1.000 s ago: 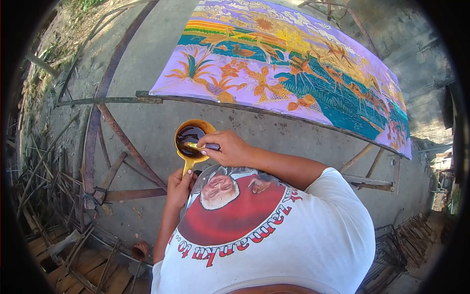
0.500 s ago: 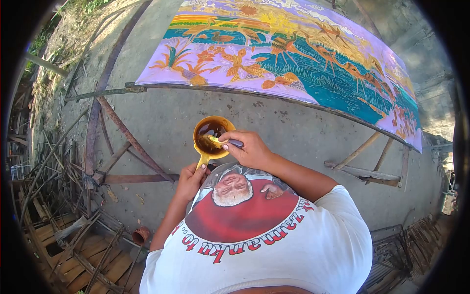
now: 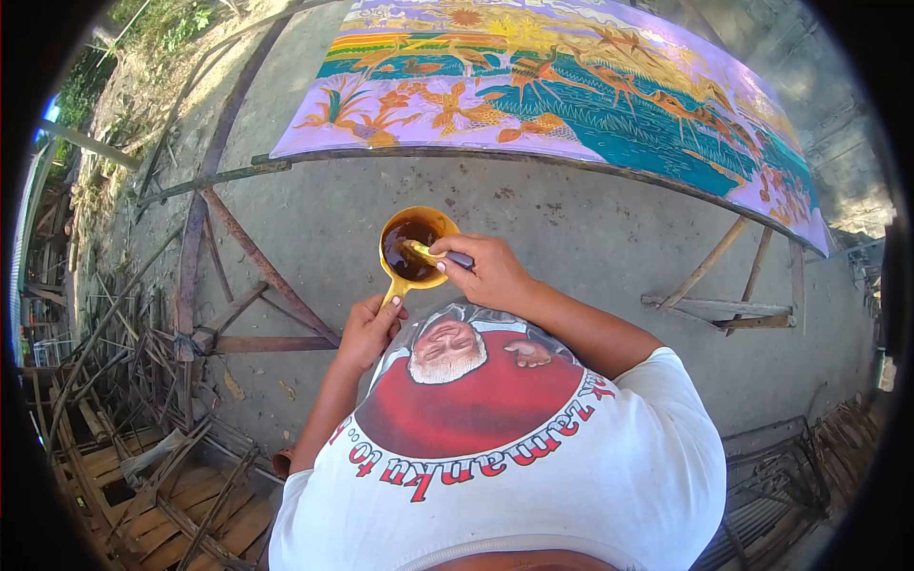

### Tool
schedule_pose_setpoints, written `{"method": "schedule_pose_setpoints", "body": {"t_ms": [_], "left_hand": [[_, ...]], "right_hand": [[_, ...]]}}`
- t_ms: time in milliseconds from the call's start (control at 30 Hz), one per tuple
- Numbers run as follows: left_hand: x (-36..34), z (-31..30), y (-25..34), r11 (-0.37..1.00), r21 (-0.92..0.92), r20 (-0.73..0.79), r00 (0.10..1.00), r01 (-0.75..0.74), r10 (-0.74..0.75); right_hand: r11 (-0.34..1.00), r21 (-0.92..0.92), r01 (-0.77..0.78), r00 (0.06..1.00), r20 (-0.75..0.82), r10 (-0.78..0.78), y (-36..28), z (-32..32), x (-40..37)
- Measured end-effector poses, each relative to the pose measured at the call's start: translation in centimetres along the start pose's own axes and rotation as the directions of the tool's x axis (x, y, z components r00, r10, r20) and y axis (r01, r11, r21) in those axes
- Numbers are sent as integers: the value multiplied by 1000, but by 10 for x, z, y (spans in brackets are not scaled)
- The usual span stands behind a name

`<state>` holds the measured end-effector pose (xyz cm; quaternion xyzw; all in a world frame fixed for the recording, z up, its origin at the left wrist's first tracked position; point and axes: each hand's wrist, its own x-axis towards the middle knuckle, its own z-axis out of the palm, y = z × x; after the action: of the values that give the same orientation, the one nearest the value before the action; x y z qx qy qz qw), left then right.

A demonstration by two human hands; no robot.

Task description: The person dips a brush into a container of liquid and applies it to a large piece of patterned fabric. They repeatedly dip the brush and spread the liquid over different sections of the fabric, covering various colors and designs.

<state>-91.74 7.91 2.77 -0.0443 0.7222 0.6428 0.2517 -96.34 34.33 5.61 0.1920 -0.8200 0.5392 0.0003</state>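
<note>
My left hand (image 3: pixel 368 333) is closed around the handle of a yellow dipper (image 3: pixel 397 285), held in front of my chest. Dark brown liquid (image 3: pixel 404 235) fills part of its bowl. Between the fingers of my right hand (image 3: pixel 490 271) is a paintbrush (image 3: pixel 440 253) with a dark handle end and a yellowish lower part. Its tip dips into the liquid, so the bristles are partly hidden. Beyond the dipper, a painted cloth (image 3: pixel 571 105) with birds, plants and teal water is stretched out, apart from both hands.
A wooden frame (image 3: pixel 257 252) props the cloth's left side, with another wooden support (image 3: pixel 724 309) at the right. Thin poles and sticks (image 3: pixel 105 352) are heaped at the far left. Grey concrete floor (image 3: pixel 571 214) lies below.
The dipper and both hands have shifted slightly, and the brush has turned a little within the liquid. The cloth sits higher in view as the camera has tilted.
</note>
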Motion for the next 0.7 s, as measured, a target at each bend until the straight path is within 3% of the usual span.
{"method": "schedule_pose_setpoints", "body": {"t_ms": [200,300,567,700], "left_hand": [[-27,-20,4,998,35,15,998,60,-61],[-41,-29,-15,998,20,48,997,61,-62],[-50,-34,-41,990,72,136,982,122,-131],[-47,-24,-40,991,115,190,978,70,-92]], "right_hand": [[988,-128,92,994,-52,-99,-18,41,-15],[975,-222,-3,997,73,20,-26,59,-22],[985,-169,-17,1000,-25,13,-43,66,-61],[986,-167,-27,998,-58,18,-40,55,-74]]}}
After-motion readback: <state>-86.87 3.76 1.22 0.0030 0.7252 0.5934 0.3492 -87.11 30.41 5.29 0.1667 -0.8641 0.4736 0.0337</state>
